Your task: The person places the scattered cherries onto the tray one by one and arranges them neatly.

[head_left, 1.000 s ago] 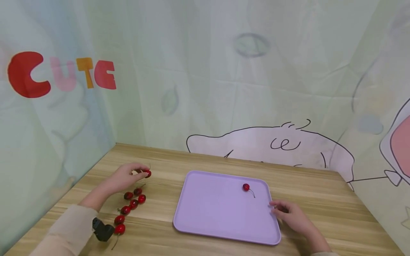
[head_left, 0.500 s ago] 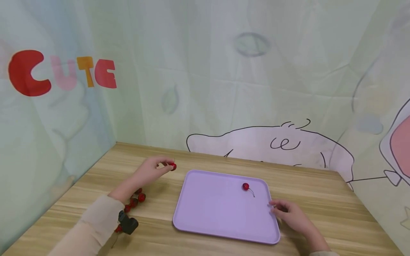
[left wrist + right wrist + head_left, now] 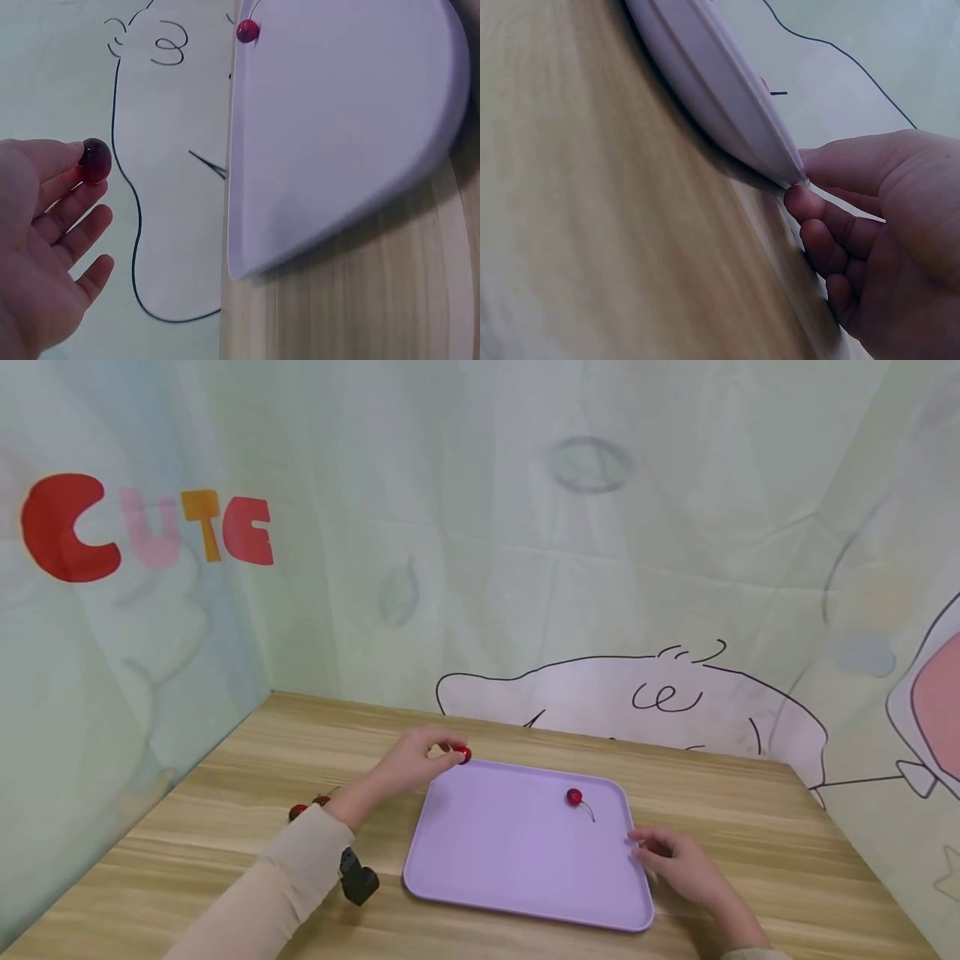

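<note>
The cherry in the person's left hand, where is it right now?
In the head view, the cherry is pinched in the left hand just over the far left corner of the purple tray.

Only legible text I can see: the word "CUTE" [image 3: 146,531] in large cut-out capitals, red, pink, orange, red, on the pale backdrop sheet [image 3: 480,527] to my left. No other lettering, numbers or brands readable.
</note>
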### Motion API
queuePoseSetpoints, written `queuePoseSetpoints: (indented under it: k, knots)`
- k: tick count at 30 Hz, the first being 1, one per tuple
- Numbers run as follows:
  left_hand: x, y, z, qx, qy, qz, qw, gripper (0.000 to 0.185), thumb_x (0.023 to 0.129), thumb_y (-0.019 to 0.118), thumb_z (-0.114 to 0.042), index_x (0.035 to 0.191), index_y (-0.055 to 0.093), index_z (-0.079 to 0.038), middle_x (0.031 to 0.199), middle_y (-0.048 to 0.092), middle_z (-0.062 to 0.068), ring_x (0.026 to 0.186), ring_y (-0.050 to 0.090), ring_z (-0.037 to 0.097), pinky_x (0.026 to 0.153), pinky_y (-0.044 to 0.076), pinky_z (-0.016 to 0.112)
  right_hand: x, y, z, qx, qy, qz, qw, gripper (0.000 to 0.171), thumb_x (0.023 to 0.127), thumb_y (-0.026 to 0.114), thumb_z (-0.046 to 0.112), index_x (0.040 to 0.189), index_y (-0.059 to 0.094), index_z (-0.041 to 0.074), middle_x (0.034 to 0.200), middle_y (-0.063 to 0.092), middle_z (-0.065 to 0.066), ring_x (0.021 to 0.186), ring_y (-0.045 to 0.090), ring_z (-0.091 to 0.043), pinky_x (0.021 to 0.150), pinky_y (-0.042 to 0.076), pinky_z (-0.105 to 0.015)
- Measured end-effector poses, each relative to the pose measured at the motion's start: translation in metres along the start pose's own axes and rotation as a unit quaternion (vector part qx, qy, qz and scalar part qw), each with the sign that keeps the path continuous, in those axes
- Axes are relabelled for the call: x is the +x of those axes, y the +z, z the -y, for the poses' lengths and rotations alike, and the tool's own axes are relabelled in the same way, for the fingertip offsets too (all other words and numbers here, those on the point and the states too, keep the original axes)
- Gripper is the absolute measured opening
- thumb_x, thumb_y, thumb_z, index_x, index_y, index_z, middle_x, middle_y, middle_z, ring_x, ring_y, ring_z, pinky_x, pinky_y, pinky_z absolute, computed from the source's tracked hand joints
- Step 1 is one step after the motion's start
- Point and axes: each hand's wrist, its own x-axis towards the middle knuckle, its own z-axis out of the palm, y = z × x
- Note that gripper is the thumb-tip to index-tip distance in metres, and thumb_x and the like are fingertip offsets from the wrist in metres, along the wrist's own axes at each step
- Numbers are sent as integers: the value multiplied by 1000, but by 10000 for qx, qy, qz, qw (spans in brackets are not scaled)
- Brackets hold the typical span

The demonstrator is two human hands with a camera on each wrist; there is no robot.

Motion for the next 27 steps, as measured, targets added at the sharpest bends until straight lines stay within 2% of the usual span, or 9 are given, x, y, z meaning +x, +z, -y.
queuePoseSetpoints:
  k: [3,11,18,23,27]
  knots:
    - [5,11,-7,-147,-19,75,9999,16,91,64,-14,103,71,-6,97,68,5,92,57,21,72,43,31,0,0,-1,-7,3,-4,10000,30,88,67,14,115,66,-2,92,65,-4,78,51,-7,69,44,-22]
    - [18,40,-19,-405,180,268,9987,13,92,63,-12,100,72,-6,92,69,2,91,58,18,76,45,30,2,1,-3,-57,71,8,10000,31,89,67,16,116,66,0,88,62,-3,77,50,-9,66,43,-23]
    - [28,59,-25,-456,189,254,9985,11,90,65,-11,97,72,-6,91,68,3,88,57,17,75,47,30,2,1,-4,-51,53,-16,10000,31,89,67,16,115,66,0,91,64,-3,80,51,-9,69,44,-22]
    - [32,72,-29,-452,253,346,9981,11,90,65,-11,96,72,-5,92,68,4,89,58,18,76,47,29,1,1,-2,-33,69,-21,10000,31,88,68,15,115,66,-1,92,65,-4,80,52,-9,70,45,-22]
    - [36,84,-30,-439,186,432,9979,12,90,65,-13,97,72,-6,93,69,2,89,56,17,75,45,26,1,1,-2,-51,72,-34,10000,30,88,68,15,114,66,-1,93,65,-5,80,52,-9,70,45,-22]
